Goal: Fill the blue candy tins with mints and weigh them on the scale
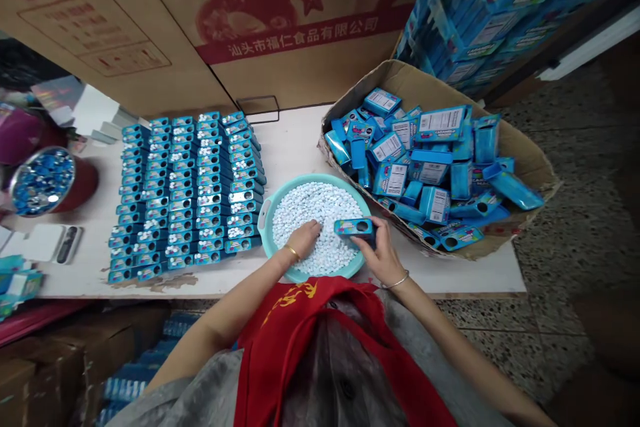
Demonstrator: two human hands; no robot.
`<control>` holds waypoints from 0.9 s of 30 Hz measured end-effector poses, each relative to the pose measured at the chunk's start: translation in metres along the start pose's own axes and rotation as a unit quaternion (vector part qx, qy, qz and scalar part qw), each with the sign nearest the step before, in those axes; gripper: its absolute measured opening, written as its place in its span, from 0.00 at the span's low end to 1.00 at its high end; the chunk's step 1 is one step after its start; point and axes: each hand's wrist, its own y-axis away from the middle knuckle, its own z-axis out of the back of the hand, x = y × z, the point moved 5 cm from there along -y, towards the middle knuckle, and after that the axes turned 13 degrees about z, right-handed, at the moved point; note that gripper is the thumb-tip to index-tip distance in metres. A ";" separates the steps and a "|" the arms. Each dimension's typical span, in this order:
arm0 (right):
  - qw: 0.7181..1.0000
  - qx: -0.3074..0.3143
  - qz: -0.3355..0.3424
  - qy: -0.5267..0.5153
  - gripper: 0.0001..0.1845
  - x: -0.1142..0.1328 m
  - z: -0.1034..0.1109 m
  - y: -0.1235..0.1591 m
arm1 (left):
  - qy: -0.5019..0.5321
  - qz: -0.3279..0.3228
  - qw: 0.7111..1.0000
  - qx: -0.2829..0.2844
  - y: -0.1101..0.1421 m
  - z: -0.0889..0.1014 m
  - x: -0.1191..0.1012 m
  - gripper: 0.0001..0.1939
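A turquoise basin [269, 230] full of small white candies [320, 203] stands in front of me. My left hand [304, 240] reaches into the candies at the basin's middle. Its fingers are curled together around some of them, with the tips partly buried. Over the basin's right side, my right hand [384, 257] grips a small blue candy box [354, 227] by its right end. A dark round opening shows in the box's upper face. To the left, several rows of similar blue boxes [203, 193] stand close together; white candies show on top of many of them.
At the right, an open carton [530, 167] holds a heap of blue boxes. Large printed cartons [310, 73] line the back, with wrapped blue packs [480, 13] beside them. A red tub [85, 180] of shiny blue pieces sits far left. The white table's front edge [470, 293] runs nearby.
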 end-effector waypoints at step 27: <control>0.994 0.021 0.109 0.016 0.22 0.023 -0.030 -0.011 | -0.252 -0.005 0.967 0.031 0.078 0.164 -0.096 0.11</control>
